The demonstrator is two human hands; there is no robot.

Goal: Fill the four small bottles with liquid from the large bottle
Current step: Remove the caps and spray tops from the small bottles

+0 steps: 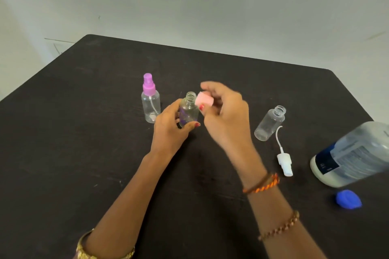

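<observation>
A pink cap (pixel 204 99) is pinched in the curled fingers of the right hand (pixel 226 118), just beside the open neck of a small clear bottle (pixel 188 111) gripped upright by the left hand (pixel 170 128). A purple-topped spray bottle (pixel 149 101) stands left of it; an uncapped bottle (pixel 269 123), a white sprayer (pixel 284 156), the large bottle (pixel 353 155) and a blue cap (pixel 348 199) are seen to the right on the dark table (pixel 63 132).

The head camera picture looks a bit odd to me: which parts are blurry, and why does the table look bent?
In the head view, the right hand holding the pink cap is smeared by motion blur; the large bottle at the right edge looks soft and leaning, and the dark table edges splay from wide-angle distortion; lighting is soft and even, with faint shadows.
</observation>
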